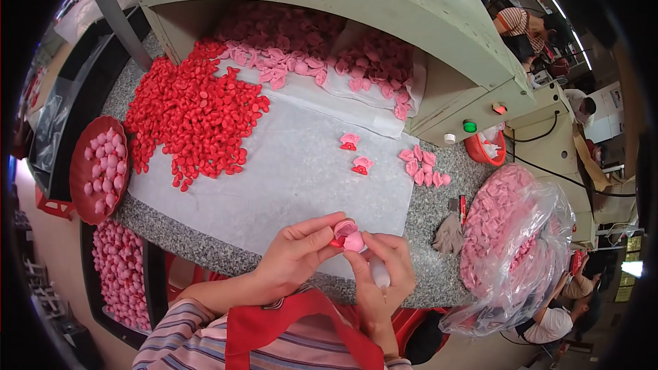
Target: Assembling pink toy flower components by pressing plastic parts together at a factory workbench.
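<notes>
Above the near edge of the white sheet point(274, 164), my left hand point(291, 260) pinches a small red piece point(337, 241) with a hollow pink shell point(346, 228) beside it. My right hand point(387, 288) grips a rounded pink piece point(354, 242) against them between thumb and forefinger. A small whitish bottle with a thin tip point(380, 274) is tucked in the right palm, its tip toward my wrist. Two pink-and-red assemblies, a farther one point(349, 141) and a nearer one point(361, 165), lie on the sheet beyond my hands. Whether the held pieces are joined, I cannot tell.
A heap of red pieces point(195, 120) covers the sheet's left. Pink shells point(295, 62) fill the grey machine's opening. Loose pink pieces point(421, 164), a red marker point(462, 209) and a plastic bag of pink parts point(507, 233) lie right. A red bowl point(79, 157) stands left.
</notes>
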Demonstrator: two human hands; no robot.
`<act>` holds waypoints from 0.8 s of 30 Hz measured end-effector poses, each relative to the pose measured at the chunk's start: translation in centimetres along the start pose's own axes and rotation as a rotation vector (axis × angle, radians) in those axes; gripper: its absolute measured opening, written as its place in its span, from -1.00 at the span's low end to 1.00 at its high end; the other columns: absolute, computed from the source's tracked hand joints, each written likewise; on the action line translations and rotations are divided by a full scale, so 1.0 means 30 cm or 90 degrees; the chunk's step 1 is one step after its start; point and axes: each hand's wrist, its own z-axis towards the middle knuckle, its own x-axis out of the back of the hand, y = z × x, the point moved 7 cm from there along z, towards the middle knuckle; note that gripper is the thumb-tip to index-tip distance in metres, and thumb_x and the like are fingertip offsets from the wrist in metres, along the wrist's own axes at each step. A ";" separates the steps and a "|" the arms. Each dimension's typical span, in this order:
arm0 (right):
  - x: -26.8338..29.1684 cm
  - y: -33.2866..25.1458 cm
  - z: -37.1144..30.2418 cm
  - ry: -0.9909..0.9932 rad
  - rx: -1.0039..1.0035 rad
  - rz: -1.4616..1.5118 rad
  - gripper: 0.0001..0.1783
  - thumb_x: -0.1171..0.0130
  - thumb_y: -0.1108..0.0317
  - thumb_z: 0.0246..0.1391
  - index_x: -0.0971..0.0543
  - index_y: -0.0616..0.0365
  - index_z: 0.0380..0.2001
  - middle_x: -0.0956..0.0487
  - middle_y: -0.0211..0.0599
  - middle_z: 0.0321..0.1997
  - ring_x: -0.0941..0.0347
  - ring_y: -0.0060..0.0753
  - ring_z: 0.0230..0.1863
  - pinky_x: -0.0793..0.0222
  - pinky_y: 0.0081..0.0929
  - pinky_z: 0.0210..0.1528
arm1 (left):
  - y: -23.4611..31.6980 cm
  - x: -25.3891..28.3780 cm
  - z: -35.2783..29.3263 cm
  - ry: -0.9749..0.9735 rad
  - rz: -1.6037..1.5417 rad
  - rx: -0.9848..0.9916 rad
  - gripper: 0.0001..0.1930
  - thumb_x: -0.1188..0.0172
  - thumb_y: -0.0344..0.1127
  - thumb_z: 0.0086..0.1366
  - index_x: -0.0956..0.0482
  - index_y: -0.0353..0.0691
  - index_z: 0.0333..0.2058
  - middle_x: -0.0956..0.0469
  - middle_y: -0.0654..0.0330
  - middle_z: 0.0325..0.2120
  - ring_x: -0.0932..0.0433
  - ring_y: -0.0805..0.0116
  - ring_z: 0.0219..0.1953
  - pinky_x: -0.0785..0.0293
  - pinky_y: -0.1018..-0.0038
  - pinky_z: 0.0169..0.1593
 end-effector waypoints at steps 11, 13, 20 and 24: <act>-0.009 -0.011 -0.023 -0.008 0.066 -0.013 -0.64 -0.30 0.57 -0.34 -0.54 0.21 -0.33 -0.45 -0.20 -0.38 -0.41 -0.41 -0.45 -0.35 -0.60 -0.41 | 0.026 -0.015 -0.027 -0.053 0.130 -0.086 -0.70 0.02 -0.46 0.21 -0.38 -0.37 -0.07 -0.40 0.02 -0.09 -0.36 0.28 -0.02 -0.29 0.39 0.05; -0.006 -0.011 -0.022 -0.008 0.043 -0.006 -0.65 -0.30 0.58 -0.34 -0.55 0.21 -0.34 -0.45 -0.20 -0.39 -0.42 -0.38 -0.41 -0.36 -0.57 -0.36 | 0.031 -0.025 -0.030 -0.068 0.158 -0.095 -0.70 0.02 -0.47 0.20 -0.38 -0.38 -0.07 -0.39 0.01 -0.09 -0.36 0.27 -0.02 -0.28 0.38 0.06; 0.002 -0.029 -0.018 -0.015 0.035 -0.017 -0.67 -0.31 0.58 -0.36 -0.56 0.20 -0.37 -0.46 -0.21 -0.39 -0.42 -0.36 -0.35 -0.36 -0.55 -0.31 | 0.026 -0.026 -0.034 -0.083 0.162 -0.087 -0.71 0.01 -0.46 0.19 -0.39 -0.39 -0.09 -0.40 0.00 -0.09 -0.37 0.27 -0.03 -0.27 0.38 0.07; 0.004 -0.032 -0.022 -0.014 0.037 -0.018 -0.66 -0.32 0.60 -0.39 -0.57 0.19 -0.38 -0.46 -0.23 -0.40 -0.43 -0.37 -0.36 -0.36 -0.56 -0.32 | 0.025 -0.026 -0.036 -0.096 0.174 -0.100 -0.71 0.00 -0.47 0.19 -0.40 -0.38 -0.09 -0.39 0.00 -0.10 -0.36 0.27 -0.03 -0.27 0.39 0.05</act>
